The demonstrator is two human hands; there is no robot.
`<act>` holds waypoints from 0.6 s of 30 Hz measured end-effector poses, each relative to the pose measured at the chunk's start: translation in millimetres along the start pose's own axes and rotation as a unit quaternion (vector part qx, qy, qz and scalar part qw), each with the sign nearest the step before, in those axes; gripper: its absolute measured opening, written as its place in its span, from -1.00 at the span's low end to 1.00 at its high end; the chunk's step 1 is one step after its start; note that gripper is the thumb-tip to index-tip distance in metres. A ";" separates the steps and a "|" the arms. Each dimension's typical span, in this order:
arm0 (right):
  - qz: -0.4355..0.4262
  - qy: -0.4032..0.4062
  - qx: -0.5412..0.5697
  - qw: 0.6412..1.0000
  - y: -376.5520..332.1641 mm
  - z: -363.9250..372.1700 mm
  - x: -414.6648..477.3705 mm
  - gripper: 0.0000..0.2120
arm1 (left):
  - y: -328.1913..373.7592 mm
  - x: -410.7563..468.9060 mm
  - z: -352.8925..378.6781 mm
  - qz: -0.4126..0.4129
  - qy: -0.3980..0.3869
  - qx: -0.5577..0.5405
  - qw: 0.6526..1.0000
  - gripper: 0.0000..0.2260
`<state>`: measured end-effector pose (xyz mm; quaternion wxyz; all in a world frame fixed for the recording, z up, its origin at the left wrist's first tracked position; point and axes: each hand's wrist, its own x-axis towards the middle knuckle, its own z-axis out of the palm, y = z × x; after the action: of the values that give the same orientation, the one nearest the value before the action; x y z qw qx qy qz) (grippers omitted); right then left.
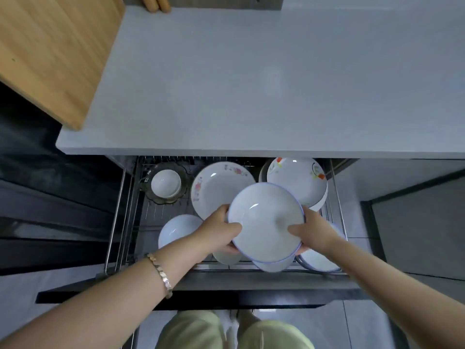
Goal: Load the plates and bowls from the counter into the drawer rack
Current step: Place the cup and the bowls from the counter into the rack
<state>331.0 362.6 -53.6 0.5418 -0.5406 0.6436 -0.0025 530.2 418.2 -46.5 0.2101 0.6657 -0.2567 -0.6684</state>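
A white bowl with a blue rim (264, 217) is held over the open drawer rack (120, 212). My left hand (221, 230) grips its left edge, thumb inside the rim. My right hand (312, 230) grips the right edge the same way. Under it sits another blue-rimmed bowl (274, 265). In the rack lie a large floral plate (214, 187), a stack of floral bowls (299, 180), a small white bowl (166, 183) on a dark glass dish (151, 195), a white bowl (176, 229) at front left, and a dark-rimmed plate (319, 263) at front right.
The grey counter (251, 84) lies above the drawer. A wooden cutting board (50, 51) overhangs its left end. The dark drawer front (201, 295) stretches across near my knees.
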 end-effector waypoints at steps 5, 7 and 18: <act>0.066 0.025 -0.023 0.997 76.7 20.5 15.6 -0.53 | -55.8 45.3 49.6 -0.070 0.002 0.023 0.997 -0.55; 0.089 0.039 -0.039 0.995 96.6 26.1 26.6 -0.53 | -65.8 64.0 62.5 -0.090 -0.007 0.032 0.995 -0.59; 0.114 0.052 -0.122 0.985 129.2 45.3 57.7 -0.60 | -103.1 109.4 80.6 -0.040 0.058 0.232 0.970 -0.58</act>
<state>283.0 402.4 -188.5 0.4341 -0.5247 0.7239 0.1101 453.2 435.6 -197.8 0.0376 0.7437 -0.3651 -0.5587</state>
